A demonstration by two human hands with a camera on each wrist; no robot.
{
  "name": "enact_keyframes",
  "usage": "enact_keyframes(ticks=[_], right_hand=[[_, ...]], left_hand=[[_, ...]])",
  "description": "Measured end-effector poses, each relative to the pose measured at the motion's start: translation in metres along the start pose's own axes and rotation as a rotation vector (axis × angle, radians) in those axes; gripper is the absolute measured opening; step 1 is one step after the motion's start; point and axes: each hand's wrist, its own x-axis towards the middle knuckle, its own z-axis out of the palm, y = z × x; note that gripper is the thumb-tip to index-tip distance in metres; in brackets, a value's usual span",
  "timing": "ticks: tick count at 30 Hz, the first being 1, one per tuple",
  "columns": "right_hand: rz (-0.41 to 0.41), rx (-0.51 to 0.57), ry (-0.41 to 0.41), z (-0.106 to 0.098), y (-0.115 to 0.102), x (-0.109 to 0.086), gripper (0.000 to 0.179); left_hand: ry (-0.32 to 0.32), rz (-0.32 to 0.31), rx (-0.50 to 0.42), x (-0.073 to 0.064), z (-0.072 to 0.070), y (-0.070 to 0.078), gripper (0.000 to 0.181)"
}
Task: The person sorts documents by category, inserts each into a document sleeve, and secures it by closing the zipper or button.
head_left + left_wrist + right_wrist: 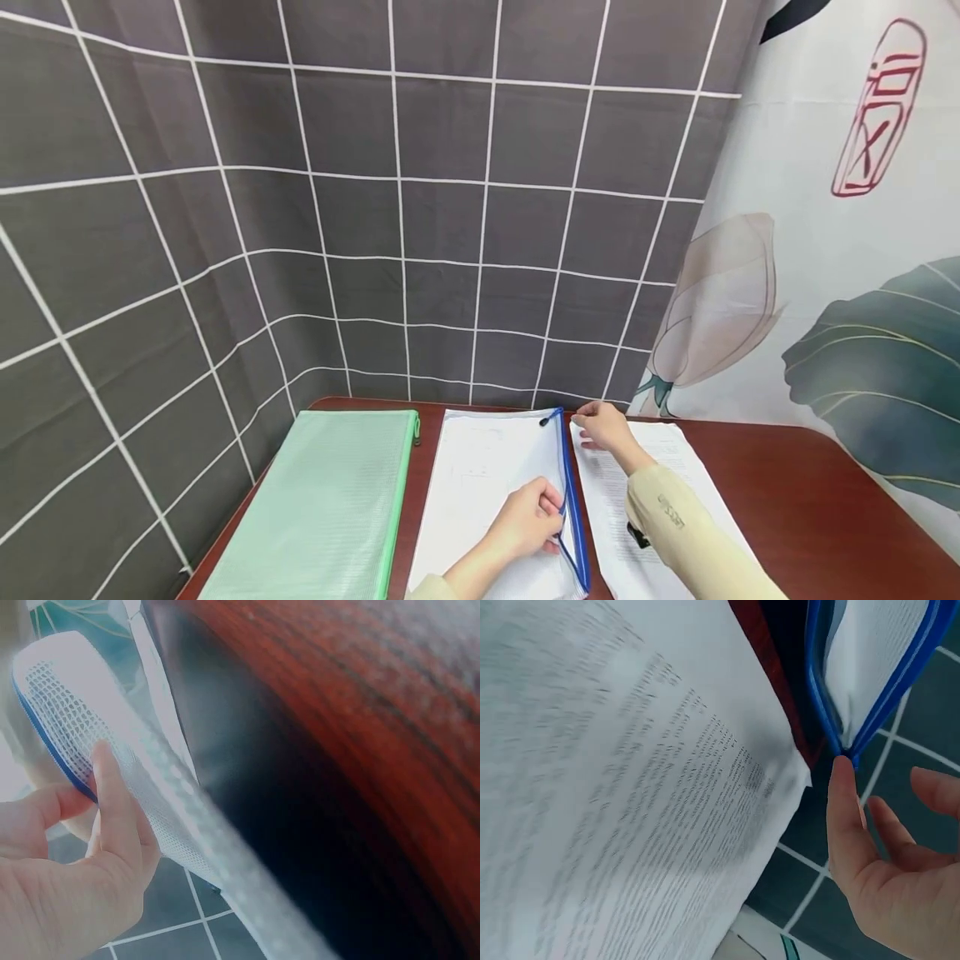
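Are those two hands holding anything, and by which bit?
The left hand pinches the blue-zippered mesh pouch by its zipper edge; the right hand appears to hold nothing.

Green pouch [322,500], 7 o'clock: looking plastic, finely ribbed. Blue-edged pouch [487,475], 6 o'clock: showing plastic mesh. Paper sheets [606,492], 5 o'clock: lying smooth, matt. Worktop [825,500], 4 o'clock: gleaming, wood-grained. Grey hanging [442,217], 12 o'clock: looking like matt cloth.

One white mesh zip pouch [465,483], blue-edged mouth parted, lying on a brown table [817,492] beside printed white paper [607,492].
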Motion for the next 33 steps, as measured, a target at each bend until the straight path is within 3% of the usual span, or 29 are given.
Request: enact_keyframes(ticks=[9, 15, 18, 22, 28, 33], right_hand=[[0.007, -0.176, 0.033, 0.017, 0.012, 0.031, 0.046], [-0.034, -0.342, 0.074, 0.022, 0.014, 0.038, 0.034], [-0.038, -0.355, 0.076, 0.021, 0.014, 0.040, 0.028], [-0.021, -0.263, 0.044, 0.020, 0.015, 0.045, 0.023], [0.075, 0.034, -0.059, 0.024, 0.016, 0.052, 0.026], [0.133, 0.196, -0.101, 0.027, 0.013, 0.050, 0.026]], left_hand=[[-0.046, -0.015, 0.012, -0.003, 0.008, -0.006, 0.015], [-0.045, -0.029, -0.007, -0.004, 0.011, -0.005, 0.018], [-0.043, -0.035, 0.004, -0.003, 0.011, -0.006, 0.018], [-0.041, -0.047, 0.023, -0.002, 0.010, -0.006, 0.019], [-0.041, -0.077, 0.078, -0.004, 0.002, -0.007, 0.019], [-0.118, -0.178, 0.161, 0.002, -0.008, -0.005, 0.016]])
